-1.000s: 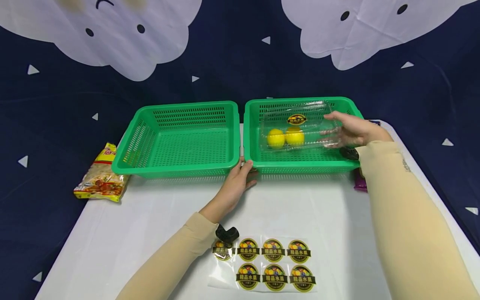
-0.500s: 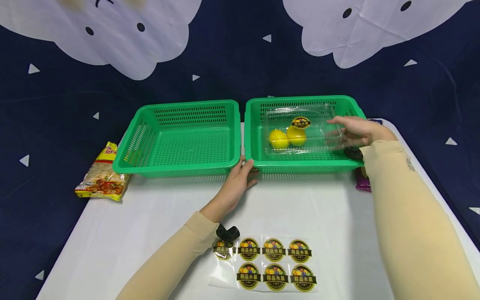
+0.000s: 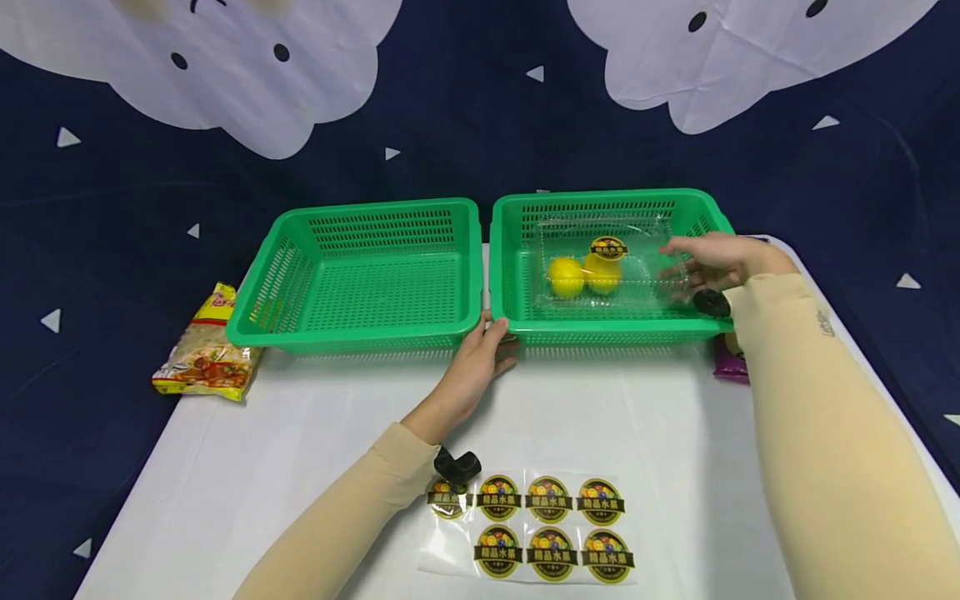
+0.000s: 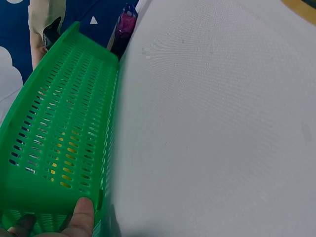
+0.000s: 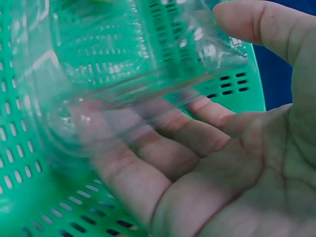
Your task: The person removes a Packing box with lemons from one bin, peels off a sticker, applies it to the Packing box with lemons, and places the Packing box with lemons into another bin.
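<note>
My right hand (image 3: 716,258) holds the right end of a clear plastic fruit box (image 3: 637,271), thumb over the top and fingers under it, as the right wrist view shows. Inside the box, toward its left end, lie two yellow lemons (image 3: 566,277). A round black and gold sticker (image 3: 608,248) is on its lid. The box is within the right green basket (image 3: 607,327). My left hand (image 3: 468,367) is at the gap between the baskets, thumb on the right basket's near left corner and other fingers partly hidden behind and below it.
The left green basket (image 3: 352,337) stands beside the right one. A yellow food packet (image 3: 210,354) lies left of it, and a purple packet (image 3: 732,367) shows partly behind the right sleeve. In front lies a sheet of round stickers (image 3: 551,527) on the white table (image 3: 600,417).
The fruit box has shifted a little to the right and sunk lower in the right basket, my right hand moving with it. My left hand has kept its place at the basket corner.
</note>
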`<state>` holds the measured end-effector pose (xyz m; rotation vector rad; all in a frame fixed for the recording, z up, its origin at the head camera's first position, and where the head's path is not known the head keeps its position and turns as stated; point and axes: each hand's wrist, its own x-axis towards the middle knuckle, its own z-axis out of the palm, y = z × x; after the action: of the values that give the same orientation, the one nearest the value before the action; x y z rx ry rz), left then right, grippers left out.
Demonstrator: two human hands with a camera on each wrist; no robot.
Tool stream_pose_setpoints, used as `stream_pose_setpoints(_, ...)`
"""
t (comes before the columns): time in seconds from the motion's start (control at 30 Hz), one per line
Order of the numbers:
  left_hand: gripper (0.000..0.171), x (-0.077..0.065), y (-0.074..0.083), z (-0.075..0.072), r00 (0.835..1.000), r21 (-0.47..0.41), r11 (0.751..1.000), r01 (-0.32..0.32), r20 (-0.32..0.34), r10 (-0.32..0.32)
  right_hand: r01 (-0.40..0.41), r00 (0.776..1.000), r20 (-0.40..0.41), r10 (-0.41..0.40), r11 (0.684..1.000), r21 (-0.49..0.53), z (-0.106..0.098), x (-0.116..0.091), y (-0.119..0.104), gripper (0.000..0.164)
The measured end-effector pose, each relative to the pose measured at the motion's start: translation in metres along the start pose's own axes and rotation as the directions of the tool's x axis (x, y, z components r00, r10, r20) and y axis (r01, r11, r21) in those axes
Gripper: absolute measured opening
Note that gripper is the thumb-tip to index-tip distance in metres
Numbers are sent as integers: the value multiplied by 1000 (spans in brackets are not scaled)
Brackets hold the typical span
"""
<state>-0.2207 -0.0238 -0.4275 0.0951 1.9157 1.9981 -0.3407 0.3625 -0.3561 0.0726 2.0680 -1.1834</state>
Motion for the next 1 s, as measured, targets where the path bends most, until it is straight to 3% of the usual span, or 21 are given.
stream_pose_setpoints(0.2, 47, 1, 0, 1, 1000, -14, 1000, 9, -18, -9, -27, 1000, -14, 26, 997, -77, -1, -6, -8, 83)
stream_pose_setpoints(0.4, 24, 2, 3, 0, 999, -31, 999, 38, -30, -39, -43, 996, -80, 32, 988, -145, 2, -17, -18, 85)
stream_pose_setpoints(0.53, 38, -2, 6, -3, 998, 0, 998, 61, -7, -61, -19, 991, -135, -15, 969, -245, 6, -27, -26, 93)
stream_pose_setpoints(0.63, 56, -9, 9, -7, 996, 73, 994, 82, 15, -84, 0, 979, -194, -65, 948, -317, 12, -35, -29, 101)
stream_pose_setpoints(0.7, 59, -16, 11, -10, 996, 146, 986, 86, 26, -90, 13, 965, -240, -108, 930, -367, 17, -42, -30, 103)
stream_pose_setpoints(0.83, 59, -36, 17, -20, 996, 337, 941, 32, 70, -59, 29, 925, -324, -200, 886, -462, 31, -59, -25, 97)
stream_pose_setpoints(1.0, 59, -64, 29, -39, 990, 546, 833, -92, 142, 16, 69, 863, -394, -316, 846, -528, 54, -79, -12, 87)
